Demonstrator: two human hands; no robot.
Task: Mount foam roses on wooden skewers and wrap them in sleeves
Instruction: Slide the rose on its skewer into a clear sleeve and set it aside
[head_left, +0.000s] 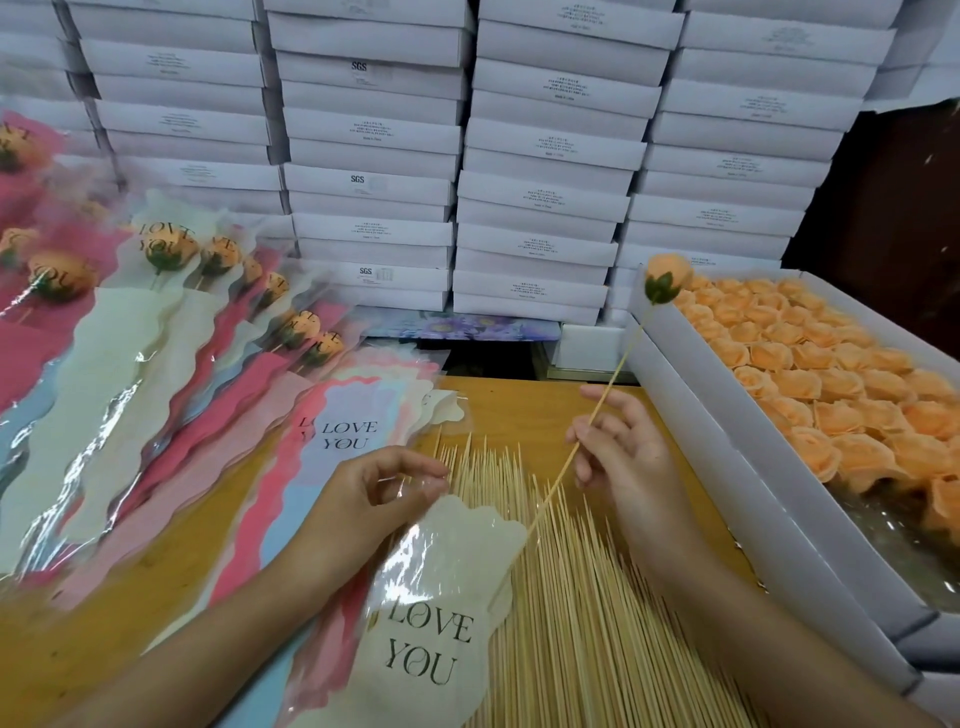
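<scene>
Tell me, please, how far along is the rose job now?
Done: several sleeved roses lie at the left. In hand: the right hand pinches a skewer topped with an orange rose, its lower end at the cream sleeve that the left hand pinches. Left: a box of loose roses and a pile of bare skewers.

I read "LOVE YOU" in dark letters on the cream sleeve nearest me, and again on the lilac sleeve topping the pile beside it. "LOVE" shows on a wrapped sleeve further left. Some white boxes stacked behind carry "SGS"; others bear "Made in China" under print too small to read.
</scene>
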